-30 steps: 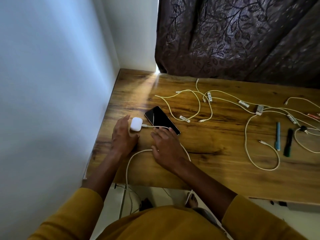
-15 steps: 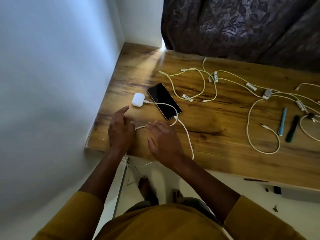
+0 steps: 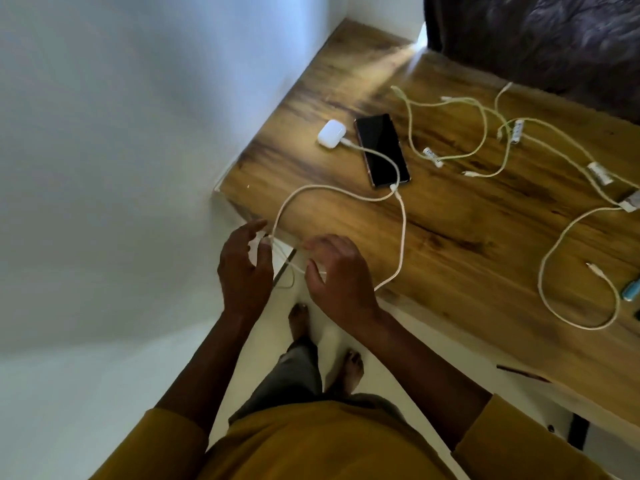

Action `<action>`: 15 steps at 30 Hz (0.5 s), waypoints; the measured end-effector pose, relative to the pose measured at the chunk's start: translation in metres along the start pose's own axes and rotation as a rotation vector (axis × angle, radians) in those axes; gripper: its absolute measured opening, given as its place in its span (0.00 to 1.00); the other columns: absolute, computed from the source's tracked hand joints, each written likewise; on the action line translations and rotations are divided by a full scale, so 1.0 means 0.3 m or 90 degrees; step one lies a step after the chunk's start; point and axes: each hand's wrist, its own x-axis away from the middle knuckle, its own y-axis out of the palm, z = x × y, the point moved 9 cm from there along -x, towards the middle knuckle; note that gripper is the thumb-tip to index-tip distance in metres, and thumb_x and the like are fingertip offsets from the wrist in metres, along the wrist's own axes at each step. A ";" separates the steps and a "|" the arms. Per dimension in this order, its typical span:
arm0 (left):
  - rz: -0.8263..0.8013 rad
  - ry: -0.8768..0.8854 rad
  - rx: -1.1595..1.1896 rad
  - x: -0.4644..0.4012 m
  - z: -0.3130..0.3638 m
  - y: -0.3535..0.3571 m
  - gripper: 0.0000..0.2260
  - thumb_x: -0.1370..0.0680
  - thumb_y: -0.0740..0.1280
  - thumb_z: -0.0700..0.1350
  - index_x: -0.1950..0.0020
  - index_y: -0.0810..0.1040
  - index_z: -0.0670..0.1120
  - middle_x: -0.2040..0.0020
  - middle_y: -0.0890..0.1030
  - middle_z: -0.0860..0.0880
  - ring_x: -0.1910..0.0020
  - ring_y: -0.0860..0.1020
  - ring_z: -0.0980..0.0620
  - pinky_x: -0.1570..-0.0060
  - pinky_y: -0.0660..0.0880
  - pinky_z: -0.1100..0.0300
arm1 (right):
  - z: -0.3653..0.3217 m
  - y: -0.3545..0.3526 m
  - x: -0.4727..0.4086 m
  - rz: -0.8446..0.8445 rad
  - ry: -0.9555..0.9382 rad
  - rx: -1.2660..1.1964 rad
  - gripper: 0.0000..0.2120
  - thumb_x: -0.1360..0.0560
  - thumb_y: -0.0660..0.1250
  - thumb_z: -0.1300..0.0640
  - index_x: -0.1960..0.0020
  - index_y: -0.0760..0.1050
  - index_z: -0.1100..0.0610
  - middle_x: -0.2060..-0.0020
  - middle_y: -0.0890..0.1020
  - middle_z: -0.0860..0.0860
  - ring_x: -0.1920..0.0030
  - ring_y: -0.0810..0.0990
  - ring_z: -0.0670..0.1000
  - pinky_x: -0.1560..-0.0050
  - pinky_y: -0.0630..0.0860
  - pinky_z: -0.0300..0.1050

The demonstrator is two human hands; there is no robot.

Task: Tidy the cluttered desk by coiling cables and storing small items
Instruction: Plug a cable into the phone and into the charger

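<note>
**Both hands off the desk edge, working the white cable**

Your hands have pulled back since half a second ago: then they lay on the front of the desk, and now they hang just past its near corner, over the floor. Your left hand [image 3: 244, 268] has its fingers spread and loosely curved, with the white cable [image 3: 401, 233] passing at its fingertips; whether it actually pinches the cable you cannot tell. Your right hand [image 3: 337, 271] is curled over a stretch of the same cable, which vanishes under the palm, so the grip itself is hidden. The two hands sit near each other, apart.

The cable has been drawn out into a wider loop than before. It runs from the earbud case [image 3: 330, 133], across the dark phone [image 3: 381, 150], down over the desk and off the front edge to your hands. Case and phone lie side by side near the wall, as earlier.

The view has tilted, so the wooden desk [image 3: 467, 237] now slants across the frame. More cables [image 3: 485, 133] tangle across its middle, and another loop [image 3: 554, 271] lies to the right beside a teal pen [image 3: 631, 289] at the edge. A white wall [image 3: 138, 133] fills the left, a dark curtain [image 3: 554, 39] the top right, and your bare feet stand on pale floor [image 3: 86, 393].
</note>
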 end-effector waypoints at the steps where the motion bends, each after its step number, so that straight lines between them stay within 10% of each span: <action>1: 0.006 -0.022 0.001 0.035 -0.024 -0.017 0.14 0.17 0.64 0.43 0.32 0.79 0.51 0.36 0.82 0.52 0.38 0.79 0.52 0.39 0.79 0.43 | 0.001 0.019 0.021 -0.006 0.003 -0.016 0.16 0.23 0.65 0.59 0.37 0.81 0.57 0.42 0.84 0.52 0.41 0.80 0.50 0.38 0.73 0.41; 15: -0.093 -0.207 0.018 0.099 -0.429 0.010 0.12 0.13 0.59 0.48 0.34 0.79 0.57 0.37 0.81 0.61 0.38 0.76 0.68 0.43 0.68 0.76 | 0.254 0.409 0.047 -0.129 0.218 -0.105 0.17 0.18 0.64 0.60 0.31 0.79 0.60 0.36 0.82 0.55 0.34 0.79 0.53 0.31 0.73 0.49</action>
